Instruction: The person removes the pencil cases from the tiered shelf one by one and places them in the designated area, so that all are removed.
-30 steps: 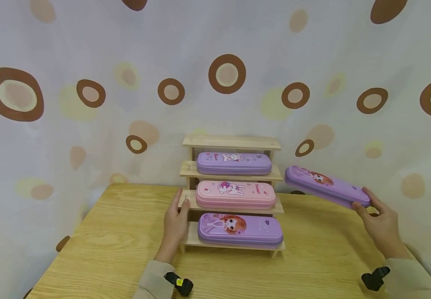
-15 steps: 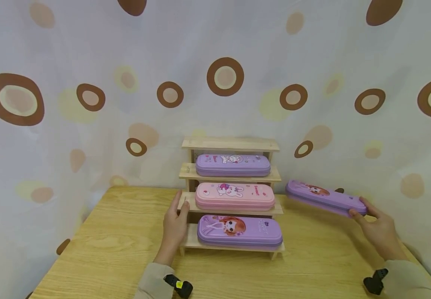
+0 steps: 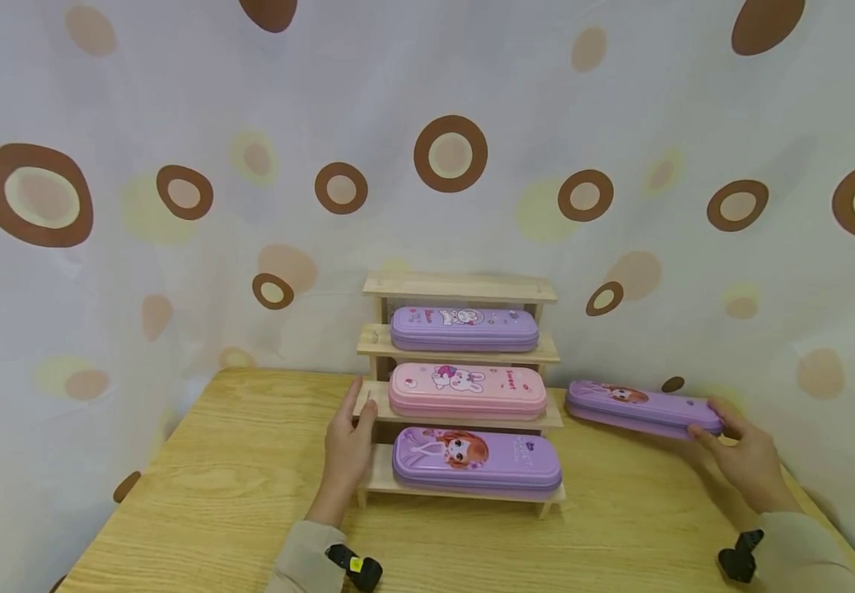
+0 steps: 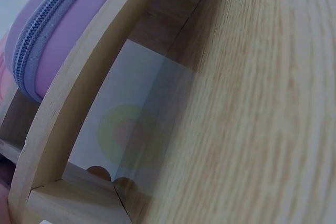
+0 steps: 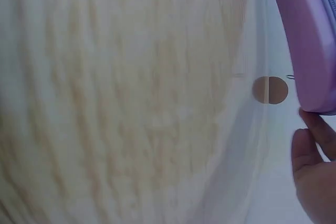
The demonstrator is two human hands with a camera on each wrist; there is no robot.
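Observation:
A purple pencil case point(image 3: 650, 416) with a red-haired girl on its lid is gripped at its right end by my right hand point(image 3: 746, 461), thumb in front. It slants slightly, low over the table's back right; whether it touches the wood I cannot tell. My left hand point(image 3: 348, 445) rests at the left side of a stepped wooden rack point(image 3: 464, 285), fingers straight. On the rack lie a lilac pencil case point(image 3: 464, 329), a pink rabbit pencil case point(image 3: 468, 389) and, lowest, another purple girl pencil case point(image 3: 477, 459). The top board carries nothing.
The wooden table point(image 3: 198, 494) extends on both sides of the rack. Behind it hangs a pale patterned curtain point(image 3: 398, 82), close to the rack and the held case. Black wrist cameras point(image 3: 357, 568) sit on both sleeves.
My right hand has lowered the purple pencil case toward the table, and it has become more level. My left hand and the rack have stayed in place.

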